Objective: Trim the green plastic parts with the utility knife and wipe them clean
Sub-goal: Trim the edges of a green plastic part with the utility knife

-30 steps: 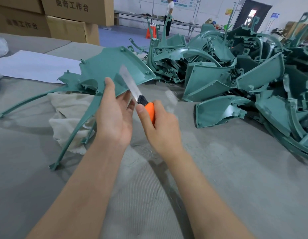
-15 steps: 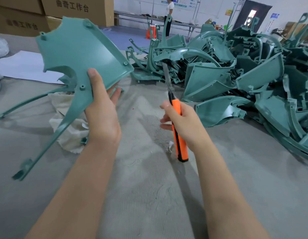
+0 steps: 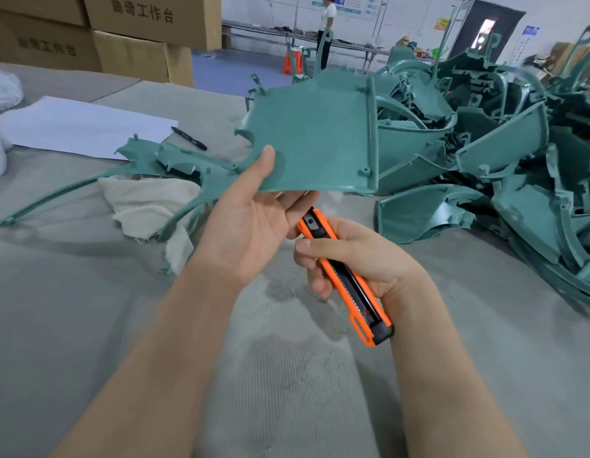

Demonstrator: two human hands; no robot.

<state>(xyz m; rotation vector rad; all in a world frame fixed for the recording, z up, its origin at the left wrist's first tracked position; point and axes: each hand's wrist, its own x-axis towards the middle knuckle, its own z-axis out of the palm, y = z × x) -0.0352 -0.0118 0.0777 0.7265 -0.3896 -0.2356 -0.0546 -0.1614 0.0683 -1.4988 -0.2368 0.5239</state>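
Observation:
My left hand (image 3: 244,223) pinches a green plastic part (image 3: 316,140) by its lower edge, thumb on top and fingers beneath, holding it up above the table. The part's thin legs trail down to the left. My right hand (image 3: 359,259) grips an orange utility knife (image 3: 346,279) just below the part. The knife's front end points up under the part's edge, and its blade is hidden behind my left fingers. A cream cloth (image 3: 148,206) lies crumpled on the table to the left, under another green part (image 3: 161,160).
A big pile of green plastic parts (image 3: 505,153) fills the right side. A white sheet (image 3: 78,127) with a black marker (image 3: 189,138) lies at the back left, near cardboard boxes (image 3: 135,38). A person (image 3: 325,28) stands far off. Grey felt table (image 3: 287,375).
The green part has swung from the upper left to the centre, turned over the knife. My right hand has drawn in toward my left hand, and the knife now points up under the part.

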